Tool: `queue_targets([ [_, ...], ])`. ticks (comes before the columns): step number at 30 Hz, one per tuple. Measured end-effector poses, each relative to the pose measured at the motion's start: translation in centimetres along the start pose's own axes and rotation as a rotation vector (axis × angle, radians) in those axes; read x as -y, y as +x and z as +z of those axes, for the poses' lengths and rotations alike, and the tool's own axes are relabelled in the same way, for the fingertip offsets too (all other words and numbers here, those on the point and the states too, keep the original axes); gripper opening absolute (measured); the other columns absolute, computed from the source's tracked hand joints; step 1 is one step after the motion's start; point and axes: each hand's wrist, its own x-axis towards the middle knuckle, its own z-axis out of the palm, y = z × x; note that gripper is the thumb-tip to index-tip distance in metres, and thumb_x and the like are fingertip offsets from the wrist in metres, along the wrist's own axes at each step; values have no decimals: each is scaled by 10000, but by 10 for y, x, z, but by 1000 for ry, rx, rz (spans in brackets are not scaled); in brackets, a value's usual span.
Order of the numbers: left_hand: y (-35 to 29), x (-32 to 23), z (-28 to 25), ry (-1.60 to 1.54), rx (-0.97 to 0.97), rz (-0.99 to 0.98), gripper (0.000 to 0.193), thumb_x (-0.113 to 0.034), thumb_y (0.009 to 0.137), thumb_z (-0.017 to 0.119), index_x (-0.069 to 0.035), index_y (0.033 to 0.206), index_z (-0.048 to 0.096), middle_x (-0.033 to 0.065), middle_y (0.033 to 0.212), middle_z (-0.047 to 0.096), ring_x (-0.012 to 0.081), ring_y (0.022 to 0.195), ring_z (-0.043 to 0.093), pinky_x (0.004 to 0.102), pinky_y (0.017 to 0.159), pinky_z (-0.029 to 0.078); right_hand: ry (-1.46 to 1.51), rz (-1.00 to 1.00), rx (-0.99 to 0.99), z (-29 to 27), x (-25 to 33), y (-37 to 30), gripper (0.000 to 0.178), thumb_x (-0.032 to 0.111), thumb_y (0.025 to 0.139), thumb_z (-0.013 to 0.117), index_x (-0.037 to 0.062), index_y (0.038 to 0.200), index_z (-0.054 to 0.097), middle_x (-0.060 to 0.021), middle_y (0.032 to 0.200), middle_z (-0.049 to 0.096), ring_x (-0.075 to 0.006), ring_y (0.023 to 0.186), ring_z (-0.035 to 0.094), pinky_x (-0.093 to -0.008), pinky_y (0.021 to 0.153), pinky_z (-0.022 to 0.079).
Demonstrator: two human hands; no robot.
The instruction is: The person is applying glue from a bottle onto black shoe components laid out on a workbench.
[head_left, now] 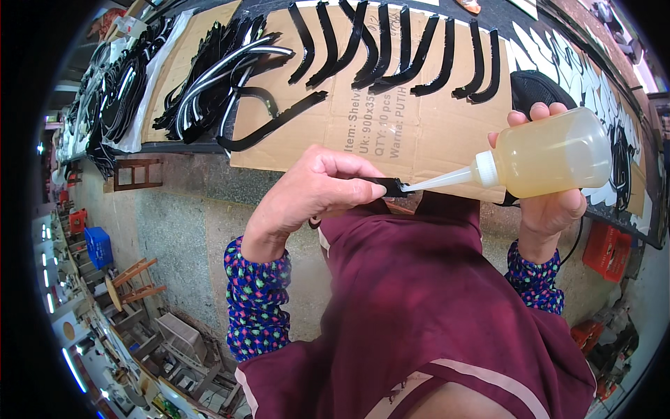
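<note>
Head view: the left hand [307, 192] pinches a short black strip [395, 187] between thumb and fingers, just by the near edge of a cardboard sheet [453, 136] on the worktop [188, 148]. The right hand [548, 218] is wrapped round a clear bottle [555, 153] of yellowish liquid, tipped almost flat, its white nozzle [443, 179] aimed left at the strip's right end; whether the tip touches, I cannot tell. Both forearms wear blue patterned sleeves [258, 300], with a maroon garment [412, 279] between them.

Along the cardboard's far edge lies a row of curved black strips [445, 59], some crossing. A bundle of black and white strips [209, 77] rests over the left edge of the sheet, one loose black piece [283, 121] curving out of it. Another dark pile [125, 98] is heaped at the worktop's left end. Toward its right end are white pointed pieces [593, 91], with a black mesh item [537, 91] beside the sheet's right edge
</note>
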Motion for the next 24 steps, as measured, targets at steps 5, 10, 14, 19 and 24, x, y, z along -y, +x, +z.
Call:
queue_targets([
  [5, 1, 0, 1, 4, -6, -2, 156, -95, 747, 609, 8, 863, 628, -76, 588, 491, -24, 464, 337, 145, 407, 213, 16, 5, -2, -1, 0, -1, 887, 321, 591, 752, 61, 1277, 255, -93, 1231, 342, -307, 1169, 341, -517, 937, 332],
  [10, 1, 0, 0, -4, -3, -5, 153, -97, 751, 606, 6, 863, 625, -78, 574, 478, -23, 450, 325, 147, 396, 200, 37, 13, 14, -1, 0, -2, 873, 304, 597, 749, 61, 1277, 258, -94, 1227, 341, -308, 1171, 332, -513, 937, 335],
  [14, 1, 1, -1, -25, 0, -1, 148, -95, 755, 602, 4, 862, 622, -80, 558, 462, -22, 433, 310, 150, 383, 186, 54, 13, 24, -1, -1, -1, 870, 298, 596, 751, 62, 1274, 259, -90, 1213, 344, -306, 1163, 330, -510, 937, 336],
  [19, 0, 1, 0, -20, -13, 2, 142, -92, 755, 601, 4, 857, 622, -79, 552, 459, -21, 425, 304, 153, 379, 182, 48, 32, 52, -8, -2, -3, 866, 304, 596, 751, 64, 1269, 261, -88, 1201, 344, -301, 1155, 328, -508, 934, 342],
  [24, 3, 1, -1, -36, -9, -4, 138, -85, 749, 598, 8, 848, 620, -76, 531, 445, -16, 404, 292, 159, 363, 174, 41, 52, 62, -11, -3, -5, 875, 309, 595, 752, 64, 1272, 255, -83, 1198, 350, -299, 1141, 347, -509, 930, 344],
])
